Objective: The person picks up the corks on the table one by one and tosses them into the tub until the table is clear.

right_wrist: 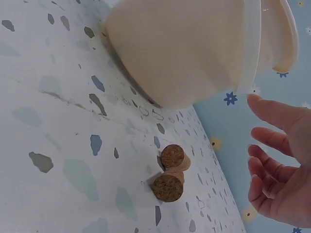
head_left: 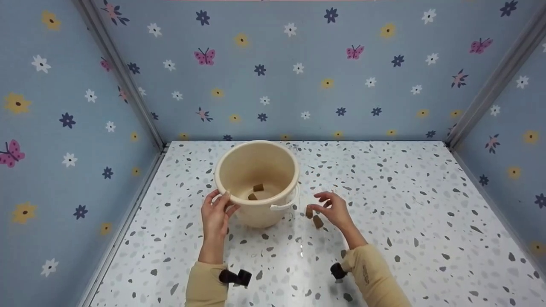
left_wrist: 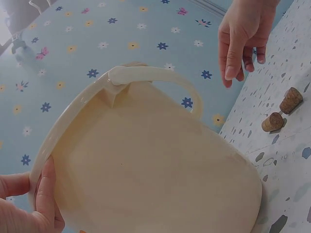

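Observation:
A cream plastic bucket (head_left: 258, 216) stands tilted toward me on the speckled surface. My left hand (head_left: 216, 215) grips its near left rim, thumb and fingers on either side of the wall. Two brown corks (head_left: 258, 187) lie inside on the bottom. To the right of the bucket, two more corks (right_wrist: 168, 187) sit close together on the surface. Over them hovers my right hand (head_left: 335, 209), fingers loosely bent and apart, with nothing held; the right wrist view shows a gap between its fingers and the corks.
The bucket's white handle (head_left: 285, 207) hangs down on the side facing my right hand. A light blue flowered panel (head_left: 294, 85) rises behind the speckled table (head_left: 396, 204), with similar panels at left and right. Black wrist mounts (head_left: 338, 270) sit by both sleeves.

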`<act>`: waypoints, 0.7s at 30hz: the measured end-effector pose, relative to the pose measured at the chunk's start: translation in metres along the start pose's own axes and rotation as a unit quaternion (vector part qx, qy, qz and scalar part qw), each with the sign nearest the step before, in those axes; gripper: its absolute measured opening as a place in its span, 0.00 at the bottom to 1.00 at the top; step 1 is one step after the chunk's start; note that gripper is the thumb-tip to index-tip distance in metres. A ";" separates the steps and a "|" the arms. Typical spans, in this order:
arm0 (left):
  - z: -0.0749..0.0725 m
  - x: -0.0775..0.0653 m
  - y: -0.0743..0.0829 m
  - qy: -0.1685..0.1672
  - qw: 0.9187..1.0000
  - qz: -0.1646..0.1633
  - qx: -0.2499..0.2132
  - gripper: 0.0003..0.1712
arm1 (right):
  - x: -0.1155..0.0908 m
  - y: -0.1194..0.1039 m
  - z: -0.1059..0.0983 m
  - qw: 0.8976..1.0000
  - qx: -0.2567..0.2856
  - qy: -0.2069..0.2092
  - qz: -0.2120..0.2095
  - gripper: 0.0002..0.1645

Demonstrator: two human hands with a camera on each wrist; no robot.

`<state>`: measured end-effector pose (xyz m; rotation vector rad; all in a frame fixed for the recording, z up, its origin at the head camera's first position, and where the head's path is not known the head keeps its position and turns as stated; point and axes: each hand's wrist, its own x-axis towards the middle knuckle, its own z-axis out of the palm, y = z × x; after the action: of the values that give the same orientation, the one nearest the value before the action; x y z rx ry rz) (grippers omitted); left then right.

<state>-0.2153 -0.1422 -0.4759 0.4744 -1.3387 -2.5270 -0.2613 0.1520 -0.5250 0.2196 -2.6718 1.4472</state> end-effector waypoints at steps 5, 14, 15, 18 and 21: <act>0.006 -0.009 0.010 0.004 1.000 -0.021 -0.006 0.22 | 0.000 0.008 0.000 0.999 -0.026 -0.035 0.033 0.21; 0.003 -0.005 0.005 0.007 1.000 -0.007 -0.013 0.16 | -0.001 0.023 0.002 0.992 -0.061 -0.083 0.068 0.23; 0.003 -0.005 0.005 0.007 1.000 -0.007 -0.011 0.16 | -0.002 0.024 0.002 0.992 -0.059 -0.085 0.072 0.23; 0.004 -0.005 0.005 0.011 1.000 -0.012 -0.005 0.17 | -0.003 0.028 0.003 0.991 -0.051 -0.092 0.086 0.23; 0.005 -0.005 0.006 0.016 1.000 -0.019 0.003 0.18 | -0.004 0.031 0.005 0.989 -0.049 -0.102 0.100 0.24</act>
<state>-0.2119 -0.1401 -0.4673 0.5453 -1.3379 -2.5348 -0.2631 0.1648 -0.5533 0.0997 -2.9982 1.4101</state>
